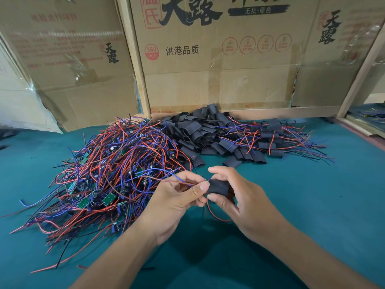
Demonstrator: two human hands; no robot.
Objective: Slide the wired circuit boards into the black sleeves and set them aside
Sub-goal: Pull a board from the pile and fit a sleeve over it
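Note:
My right hand (239,197) grips a black sleeve (217,187) between thumb and fingers, just above the green table. My left hand (177,199) pinches the red and blue wires (177,180) that run into the sleeve's left end; the board itself is hidden inside the sleeve or behind my fingers. A red wire loop (214,215) hangs below the sleeve. A big tangle of wired circuit boards (108,174) lies to the left. A heap of bare black sleeves (200,132) sits behind my hands. Sleeved boards with wires (277,140) lie at the right.
Cardboard boxes (208,59) with a wooden frame stand along the back of the green table (312,205). A white plastic sheet (20,109) leans at the far left. A wooden rail (358,130) edges the table at the right.

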